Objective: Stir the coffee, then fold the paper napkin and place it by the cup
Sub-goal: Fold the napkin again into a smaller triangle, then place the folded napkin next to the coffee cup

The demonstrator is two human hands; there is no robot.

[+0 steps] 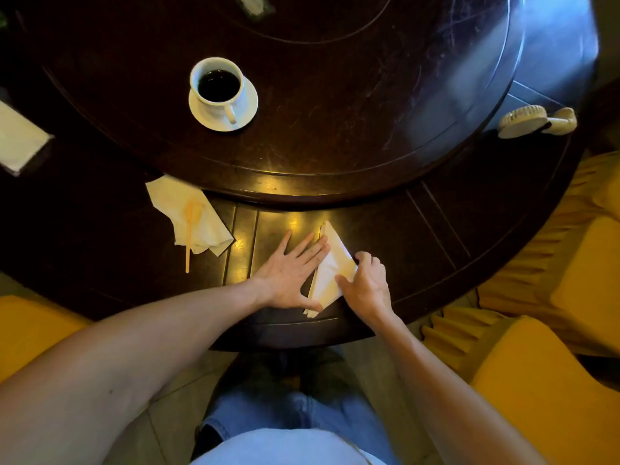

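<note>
Lying on the dark wooden table (pixel 419 229), the folded napkin (pixel 330 266) is pressed flat by the left hand (pixel 292 273), fingers spread, and pinched at its edge by the right hand (pixel 367 283). The cup (pixel 216 83) is set well apart on the raised turntable (pixel 335 112); yellow chairs (pixel 543 380) surround the table.

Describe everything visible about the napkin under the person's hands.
The napkin is white, thin paper, folded into a long, roughly triangular shape with a crease line across it. It lies flat on the dark wooden table, near the front edge, its point aimed away from the person. The left hand presses flat on its left edge, thumb at the lower corner. The right hand pinches its right corner. It sits well apart from the cup.
</note>
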